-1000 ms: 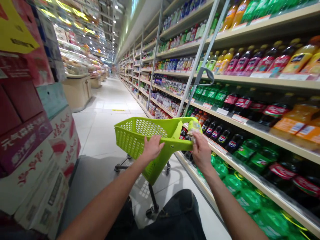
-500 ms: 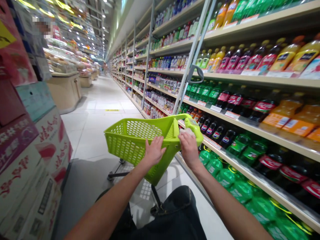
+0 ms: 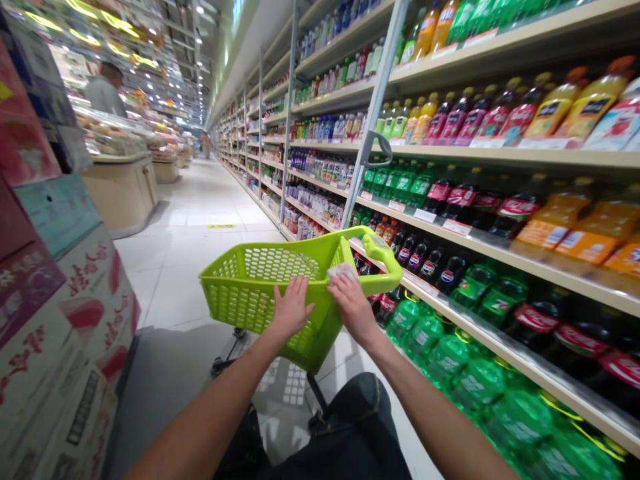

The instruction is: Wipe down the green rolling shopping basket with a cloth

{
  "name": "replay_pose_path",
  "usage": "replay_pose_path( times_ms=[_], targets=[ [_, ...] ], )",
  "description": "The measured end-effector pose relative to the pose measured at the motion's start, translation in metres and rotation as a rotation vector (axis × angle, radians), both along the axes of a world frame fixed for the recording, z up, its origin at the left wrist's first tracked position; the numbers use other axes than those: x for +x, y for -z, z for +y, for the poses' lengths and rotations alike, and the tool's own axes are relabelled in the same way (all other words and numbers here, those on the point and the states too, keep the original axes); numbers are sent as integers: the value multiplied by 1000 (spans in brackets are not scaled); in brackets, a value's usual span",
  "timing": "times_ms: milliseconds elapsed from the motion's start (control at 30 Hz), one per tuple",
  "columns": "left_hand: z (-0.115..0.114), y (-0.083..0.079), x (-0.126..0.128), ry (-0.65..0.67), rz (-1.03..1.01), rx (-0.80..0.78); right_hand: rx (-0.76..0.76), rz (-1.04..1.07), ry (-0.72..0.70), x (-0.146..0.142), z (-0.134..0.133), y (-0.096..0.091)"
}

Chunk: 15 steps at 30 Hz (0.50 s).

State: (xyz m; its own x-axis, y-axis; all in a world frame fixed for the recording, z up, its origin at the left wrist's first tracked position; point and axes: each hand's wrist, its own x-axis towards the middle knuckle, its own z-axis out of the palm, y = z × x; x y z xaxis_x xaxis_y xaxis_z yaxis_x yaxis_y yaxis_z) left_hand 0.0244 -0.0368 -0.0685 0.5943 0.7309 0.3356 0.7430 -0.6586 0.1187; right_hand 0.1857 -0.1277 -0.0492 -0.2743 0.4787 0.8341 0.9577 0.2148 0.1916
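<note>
A lime-green plastic shopping cart [image 3: 240, 301] with perforated basket walls stands in front of me, its handle [image 3: 393, 272] on the right side. My left hand [image 3: 291, 308] rests on the near rim of the basket with its fingers stretched out. In my right hand [image 3: 349, 300] is a crumpled whitish cloth [image 3: 343, 271], pressed to the rim close to where the handle begins. Fingers and palm partly hide the cloth, so its full shape cannot be made out.
Shelves of soft drink bottles [image 3: 465, 200] line the right side, with a grey handle [image 3: 377, 148] on an upright. Stacked cartons [image 3: 100, 300] stand at left. Behind them are display counters [image 3: 123, 190] and a person [image 3: 106, 90]. A tiled aisle [image 3: 200, 200] runs ahead.
My right hand has slid the cloth left, from the handle onto the basket rim. My left hand has shifted slightly left. A person at the back left now shows more fully.
</note>
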Motion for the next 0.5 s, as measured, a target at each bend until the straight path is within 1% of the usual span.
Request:
replay_pose_path(
  times_ms=[67,133,200,267,367,400,433,500],
  targets=[
    [1,2,-2,0,3,20,37,38,-2,6,-5,-5],
    [2,4,-4,-9,-3,28,124,121,50,21,-17,-12],
    [4,6,-4,-24,-18,22,195,179,94,31,-29,-11],
    [4,6,-3,-32,-30,4,192,177,90,29,-34,4],
    [5,5,-3,-14,-16,-21,79,84,2,9,-31,37],
    [5,5,-4,-2,-5,-26,44,58,-27,2,-29,45],
    [5,4,-5,11,5,-30,25,46,-51,-3,-28,48],
    [5,3,-6,33,19,-34,40,70,-76,-6,-28,42]
  ],
)
